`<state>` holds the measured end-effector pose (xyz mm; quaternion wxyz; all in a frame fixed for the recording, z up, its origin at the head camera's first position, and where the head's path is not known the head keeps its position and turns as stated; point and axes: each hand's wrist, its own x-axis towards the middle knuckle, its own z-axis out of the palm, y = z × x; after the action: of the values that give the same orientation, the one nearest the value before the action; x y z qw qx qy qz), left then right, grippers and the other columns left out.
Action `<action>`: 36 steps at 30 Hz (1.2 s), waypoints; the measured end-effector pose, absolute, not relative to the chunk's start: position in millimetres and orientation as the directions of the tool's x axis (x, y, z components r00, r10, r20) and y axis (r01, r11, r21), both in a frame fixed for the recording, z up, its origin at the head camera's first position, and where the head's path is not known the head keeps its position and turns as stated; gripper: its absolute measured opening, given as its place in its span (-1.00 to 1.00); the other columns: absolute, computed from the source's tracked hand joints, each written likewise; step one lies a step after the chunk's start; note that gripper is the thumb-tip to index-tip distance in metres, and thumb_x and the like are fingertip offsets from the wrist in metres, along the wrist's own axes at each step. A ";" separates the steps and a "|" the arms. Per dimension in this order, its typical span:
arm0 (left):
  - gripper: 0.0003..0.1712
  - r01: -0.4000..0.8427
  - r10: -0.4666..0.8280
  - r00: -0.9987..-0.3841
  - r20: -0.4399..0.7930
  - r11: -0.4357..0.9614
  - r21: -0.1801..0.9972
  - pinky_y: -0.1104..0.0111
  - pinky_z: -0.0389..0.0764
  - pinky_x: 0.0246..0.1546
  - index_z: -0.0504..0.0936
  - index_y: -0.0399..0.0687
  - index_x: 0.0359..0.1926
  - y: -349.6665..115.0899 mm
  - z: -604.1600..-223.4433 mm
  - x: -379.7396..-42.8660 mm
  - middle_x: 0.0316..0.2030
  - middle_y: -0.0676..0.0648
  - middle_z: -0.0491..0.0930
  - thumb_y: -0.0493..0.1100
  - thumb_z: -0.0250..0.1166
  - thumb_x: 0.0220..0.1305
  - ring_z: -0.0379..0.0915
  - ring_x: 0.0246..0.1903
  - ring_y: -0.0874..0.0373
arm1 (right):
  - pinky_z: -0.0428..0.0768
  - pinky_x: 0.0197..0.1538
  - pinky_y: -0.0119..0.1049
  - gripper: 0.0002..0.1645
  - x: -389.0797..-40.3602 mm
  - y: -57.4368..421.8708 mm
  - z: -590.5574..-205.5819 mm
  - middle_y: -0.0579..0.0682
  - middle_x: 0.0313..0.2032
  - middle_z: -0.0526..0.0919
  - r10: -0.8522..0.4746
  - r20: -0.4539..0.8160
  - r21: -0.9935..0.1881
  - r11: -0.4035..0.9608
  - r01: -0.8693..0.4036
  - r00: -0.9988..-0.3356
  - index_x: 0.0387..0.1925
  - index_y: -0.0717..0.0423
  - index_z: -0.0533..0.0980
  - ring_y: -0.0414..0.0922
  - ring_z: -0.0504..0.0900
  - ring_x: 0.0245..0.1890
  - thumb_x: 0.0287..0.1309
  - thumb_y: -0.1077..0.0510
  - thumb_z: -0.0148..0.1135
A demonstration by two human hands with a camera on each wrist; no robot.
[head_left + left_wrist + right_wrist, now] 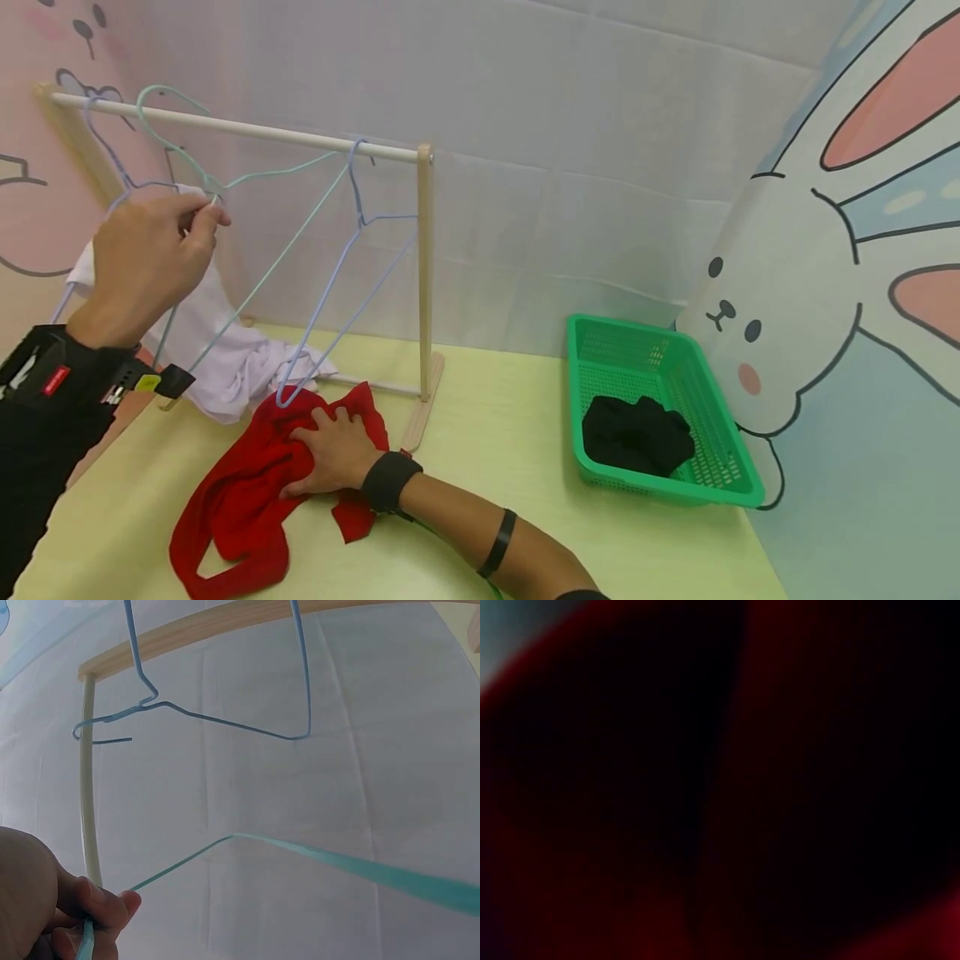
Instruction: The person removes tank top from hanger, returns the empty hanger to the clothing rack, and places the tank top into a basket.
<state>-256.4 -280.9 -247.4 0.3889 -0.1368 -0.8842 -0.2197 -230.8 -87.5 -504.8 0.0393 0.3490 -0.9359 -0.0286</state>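
My left hand (157, 258) pinches a mint-green wire hanger (279, 258) just below its hook, with thumb and fingertips together. The hook overlaps the left part of the white rail (255, 128) in the head view. From the left wrist, the hanger (337, 861) runs out to the right of my fingers. Down on the table my right hand (337, 454) rests with spread fingers on a crumpled red garment (243, 517). Dark red cloth (630, 900) fills the blurred right wrist view.
Lilac hangers (318, 312) hang at both sides of the wooden-ended rack (425, 275). White cloth (232, 358) droops on the left one, down to the yellow table (510, 467). A green basket (716, 417) at right holds a black cloth (637, 435).
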 end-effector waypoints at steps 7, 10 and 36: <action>-0.53 0.415 0.079 -0.645 0.760 0.872 0.261 0.34 0.15 -0.56 0.79 -0.40 -0.14 -274.5 -244.6 -262.3 -0.36 -0.41 0.71 -0.14 0.04 0.61 0.44 -0.42 -0.20 | 0.49 0.00 -0.30 -0.14 -229.4 -86.3 -505.3 -0.25 0.15 0.51 -0.661 0.065 0.058 0.751 -0.658 -0.748 0.39 -0.52 0.52 -0.16 0.50 0.11 0.10 -0.65 0.32; -0.55 0.410 0.092 -0.627 0.773 0.883 0.227 0.30 0.12 -0.61 0.79 -0.41 -0.15 -270.8 -243.3 -263.6 -0.42 -0.40 0.69 -0.16 0.06 0.62 0.40 -0.50 -0.18 | 0.49 -0.01 -0.30 -0.18 -227.3 -86.9 -503.6 -0.26 0.16 0.51 -0.664 0.058 0.069 0.748 -0.660 -0.746 0.39 -0.53 0.52 -0.17 0.50 0.10 0.15 -0.62 0.32; -0.53 0.337 0.075 -0.737 0.672 0.902 0.269 0.10 0.36 -0.55 0.75 -0.39 0.03 -254.1 -249.5 -274.0 -0.14 -0.48 0.73 -0.10 0.02 0.67 0.52 -0.43 -0.27 | 0.56 -0.13 -0.37 -0.27 -225.3 -81.7 -505.0 -0.23 0.09 0.60 -0.678 0.003 -0.046 0.734 -0.677 -0.735 0.38 -0.41 0.56 -0.18 0.57 -0.05 0.17 -0.06 0.56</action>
<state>-274.0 -254.1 -249.5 0.3446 -0.1128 -0.9124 -0.1900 -225.3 -81.7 -505.0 -0.0072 0.3639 -0.9312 0.0221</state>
